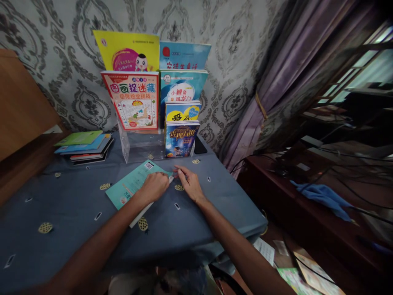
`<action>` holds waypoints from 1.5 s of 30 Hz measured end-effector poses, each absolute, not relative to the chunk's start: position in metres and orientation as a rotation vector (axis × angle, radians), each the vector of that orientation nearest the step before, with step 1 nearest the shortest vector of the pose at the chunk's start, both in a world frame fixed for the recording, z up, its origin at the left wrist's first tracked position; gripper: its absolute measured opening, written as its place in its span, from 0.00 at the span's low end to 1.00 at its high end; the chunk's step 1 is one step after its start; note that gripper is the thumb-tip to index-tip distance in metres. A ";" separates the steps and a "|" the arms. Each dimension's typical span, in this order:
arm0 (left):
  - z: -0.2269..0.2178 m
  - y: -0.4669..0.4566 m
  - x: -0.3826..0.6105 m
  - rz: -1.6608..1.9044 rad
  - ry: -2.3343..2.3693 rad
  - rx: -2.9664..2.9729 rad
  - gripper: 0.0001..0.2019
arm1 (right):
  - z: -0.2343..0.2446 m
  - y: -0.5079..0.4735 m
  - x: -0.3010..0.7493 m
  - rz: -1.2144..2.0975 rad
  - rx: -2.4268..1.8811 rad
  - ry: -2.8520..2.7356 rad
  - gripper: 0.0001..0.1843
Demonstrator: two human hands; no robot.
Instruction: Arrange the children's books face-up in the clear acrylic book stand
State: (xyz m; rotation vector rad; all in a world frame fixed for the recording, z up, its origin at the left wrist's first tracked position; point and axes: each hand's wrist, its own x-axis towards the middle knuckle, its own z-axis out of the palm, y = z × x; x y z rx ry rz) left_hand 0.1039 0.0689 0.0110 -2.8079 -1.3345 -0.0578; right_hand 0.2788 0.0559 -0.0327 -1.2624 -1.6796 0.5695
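Teal paperback book with a white barcode (129, 185): lies on the table with blue-grey patterned cloth (76, 209), in front of the clear plastic display stand (143, 150). Left hand (155, 186): curled over the book's right side; fingertips hidden, so whether it pinches the cover or pages cannot be told. Right hand (190, 183): thumb and fingers loosely parted, just beside the book's far right corner; contact not determinable. Assessment: handling the book at this edge calls for light, even pressure from the left hand, with the right supporting the corner. Pulling there could crease the cover.
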 end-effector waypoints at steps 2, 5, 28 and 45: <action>0.010 0.066 0.106 -0.054 -1.349 -2.799 0.14 | -0.034 0.056 0.278 0.564 -1.259 -1.708 0.22; 0.010 0.062 0.110 -0.017 -1.388 -2.768 0.13 | -0.035 0.056 0.277 0.563 -1.297 -1.814 0.21; -0.015 0.021 0.045 -0.043 -1.690 -2.483 0.25 | -0.042 0.088 0.246 0.536 -1.193 -2.188 0.18; -0.029 0.047 0.028 -0.165 -1.773 -2.456 0.24 | -0.066 0.118 0.213 0.390 -1.160 -2.245 0.23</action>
